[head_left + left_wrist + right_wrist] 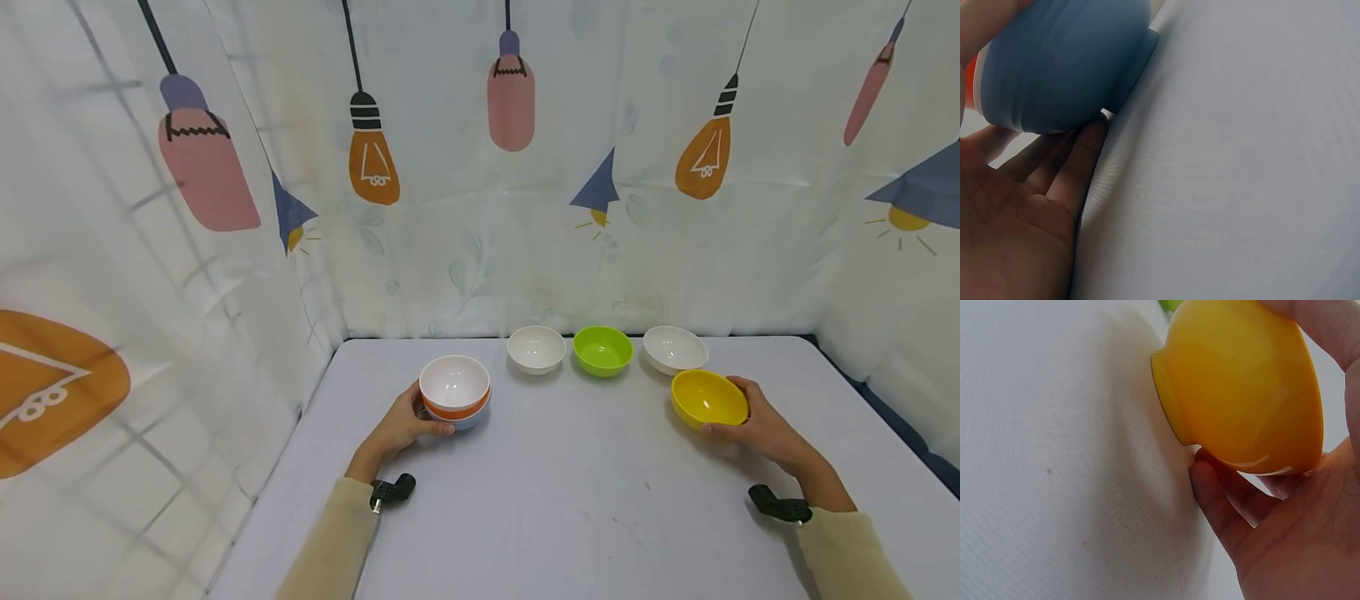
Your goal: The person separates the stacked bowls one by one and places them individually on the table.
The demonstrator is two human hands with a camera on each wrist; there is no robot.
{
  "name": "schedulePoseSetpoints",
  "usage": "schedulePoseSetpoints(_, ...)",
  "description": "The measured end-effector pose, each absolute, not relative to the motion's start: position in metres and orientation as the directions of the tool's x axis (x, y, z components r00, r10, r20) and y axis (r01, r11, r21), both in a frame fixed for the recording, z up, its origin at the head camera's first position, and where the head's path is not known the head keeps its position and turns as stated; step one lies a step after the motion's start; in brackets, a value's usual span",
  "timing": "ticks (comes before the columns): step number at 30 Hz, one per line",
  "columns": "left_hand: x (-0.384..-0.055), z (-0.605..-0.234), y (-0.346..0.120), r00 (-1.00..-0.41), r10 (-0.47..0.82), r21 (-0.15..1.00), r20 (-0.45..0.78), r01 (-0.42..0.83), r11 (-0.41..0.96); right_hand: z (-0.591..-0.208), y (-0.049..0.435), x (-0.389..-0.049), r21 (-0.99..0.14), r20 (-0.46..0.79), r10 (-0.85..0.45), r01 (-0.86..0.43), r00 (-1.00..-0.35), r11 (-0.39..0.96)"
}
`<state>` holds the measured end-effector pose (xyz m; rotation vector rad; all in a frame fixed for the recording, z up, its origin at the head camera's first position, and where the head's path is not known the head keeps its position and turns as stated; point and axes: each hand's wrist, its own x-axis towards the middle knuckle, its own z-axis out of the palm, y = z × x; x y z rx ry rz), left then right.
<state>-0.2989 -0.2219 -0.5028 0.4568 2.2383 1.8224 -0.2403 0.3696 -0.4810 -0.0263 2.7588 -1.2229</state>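
On the left side of the table, my left hand holds a stack of three bowls by its near left side. A white bowl sits inside an orange bowl, which sits in a light blue bowl. In the left wrist view, fingers curl under the wall of the blue bowl, close to its foot. Over at the right, my right hand grips a yellow bowl with the thumb at its near side. The right wrist view shows fingertips low beside the yellow bowl, whose foot is near the tabletop.
Along the back edge of the white table stand a white bowl, a green bowl and another white bowl, just behind the yellow one. A patterned curtain hangs close behind and along the sides.
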Motion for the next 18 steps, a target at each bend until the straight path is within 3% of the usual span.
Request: schedulePoseSetpoints(18,-0.3005,-0.5047,-0.2219,-0.928,0.37,0.977,0.034,0.109,0.184,-0.4849,0.3716,-0.2425,-0.745,-0.11,-0.067,0.037,-0.992,0.666)
